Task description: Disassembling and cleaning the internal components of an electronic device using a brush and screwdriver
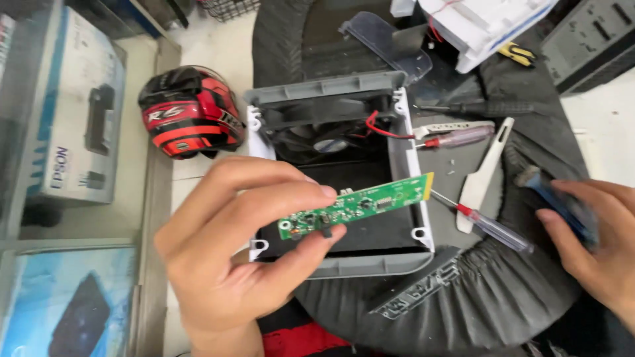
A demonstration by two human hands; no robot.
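Going by how things lie, the taking-apart looks well along. Over at the left edge of the view stand a printer carton and a red and black helmet on the floor, well apart from the work.

The left hand pinches a narrow green circuit board by its left end, thumb beneath and fingertips on top, lifting it clear above the open grey and white housing. So the board is already out (or at least free of its seat), and the housing's cover is off, with the black fan and a red wire still sitting at its far end. The housing rests on a dark round seat, near its middle.

Toward the seat's right edge lie a white plastic pry tool and two clear-handled screwdrivers, one just beside the housing's corner.

The right hand curls around a blue-handled tool, fingers wrapped closed on it.

What is left I judge to be the fan and wiring. The blue tool's tip is blurred, so I cannot tell its kind. The board's underside is hidden, the far clutter is cut off at the top edge, and any loose screws are too small to make out.
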